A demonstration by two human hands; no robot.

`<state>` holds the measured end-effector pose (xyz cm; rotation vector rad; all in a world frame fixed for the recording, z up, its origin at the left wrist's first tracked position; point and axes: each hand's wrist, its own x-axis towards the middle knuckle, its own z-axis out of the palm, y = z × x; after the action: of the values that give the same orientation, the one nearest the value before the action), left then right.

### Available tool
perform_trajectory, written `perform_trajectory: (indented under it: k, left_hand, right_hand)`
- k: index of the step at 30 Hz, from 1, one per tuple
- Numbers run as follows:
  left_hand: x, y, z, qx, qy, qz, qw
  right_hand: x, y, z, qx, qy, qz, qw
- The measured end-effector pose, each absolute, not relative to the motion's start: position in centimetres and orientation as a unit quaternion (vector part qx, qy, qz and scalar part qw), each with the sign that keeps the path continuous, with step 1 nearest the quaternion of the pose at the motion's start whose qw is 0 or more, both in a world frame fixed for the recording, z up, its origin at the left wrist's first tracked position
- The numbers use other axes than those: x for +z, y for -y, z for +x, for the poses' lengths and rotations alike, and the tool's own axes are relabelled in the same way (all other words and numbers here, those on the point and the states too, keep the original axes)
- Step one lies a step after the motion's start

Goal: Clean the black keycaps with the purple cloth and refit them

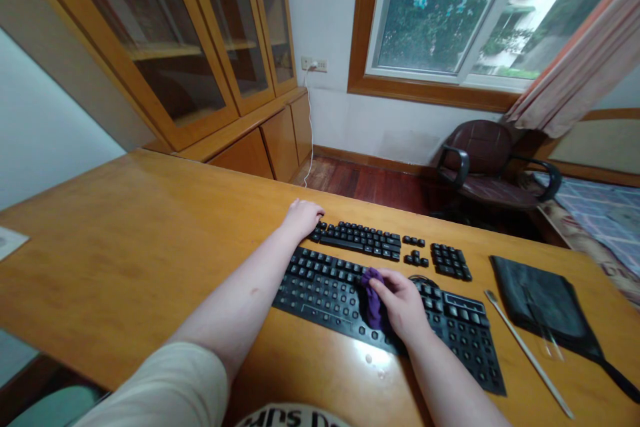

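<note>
A black keyboard [450, 327] lies on the wooden desk [125, 247] in front of me. My right hand [403, 303] is closed on a purple cloth [371, 300] and presses it onto the middle of that keyboard. Behind it lie loose groups of black keycaps [363, 240], set out in keyboard order. My left hand [301, 217] rests with curled fingers at the left end of those keycaps, touching them; I cannot see anything held in it.
A black pouch [545, 303] lies at the right of the desk, with a long thin stick [527, 350] beside it. A dark office chair [493, 163] stands beyond the desk under the window. Glass-door wooden cabinets [200, 53] line the left wall.
</note>
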<state>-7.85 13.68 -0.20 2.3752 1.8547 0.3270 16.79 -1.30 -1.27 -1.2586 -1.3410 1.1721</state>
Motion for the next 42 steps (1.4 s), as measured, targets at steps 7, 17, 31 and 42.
perform_trajectory:
  k: [7, 17, 31, 42]
  left_hand:
    - [0.3, -13.8, -8.4, 0.156, -0.644, 0.746, 0.063]
    - [6.0, -7.9, -5.7, 0.505, -0.504, 0.554, 0.428]
    - [0.3, 2.0, 0.7, 0.519, -0.345, 0.187, 0.76]
    - [-0.2, 2.0, 1.2, 0.488, -0.395, 0.233, 0.743]
  right_hand:
    - [-1.2, 1.3, 16.8, 0.477, 0.542, -0.513, 0.464]
    - [-1.3, 1.2, 17.0, 0.486, 0.53, -0.509, 0.473]
    - [-1.5, 1.1, 16.7, 0.558, 0.422, -0.445, 0.559]
    - [-1.0, 1.0, 17.3, 0.47, 0.586, -0.45, 0.483]
